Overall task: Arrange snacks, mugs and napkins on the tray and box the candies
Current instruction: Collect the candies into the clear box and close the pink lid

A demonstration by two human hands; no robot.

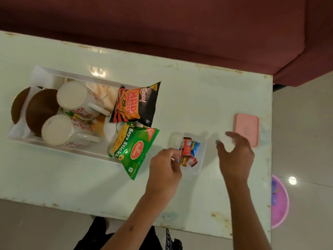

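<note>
Tray (59,147) on tabletop (198,98) holds two upturned mugs (75,98), napkins and both snack packs (134,150). Candies (189,150) sit in clear box (200,166), beside the tray. Left hand (164,170): fingers curled at box edge, likely steadying it; whether they pinch a candy, cannot tell. Right hand (236,156): fingers spread, empty, nearing pink lid (246,129), probably to close the box.

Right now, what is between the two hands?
In the head view, the clear candy box with wrapped candies sits between the left hand and the right hand.
</note>
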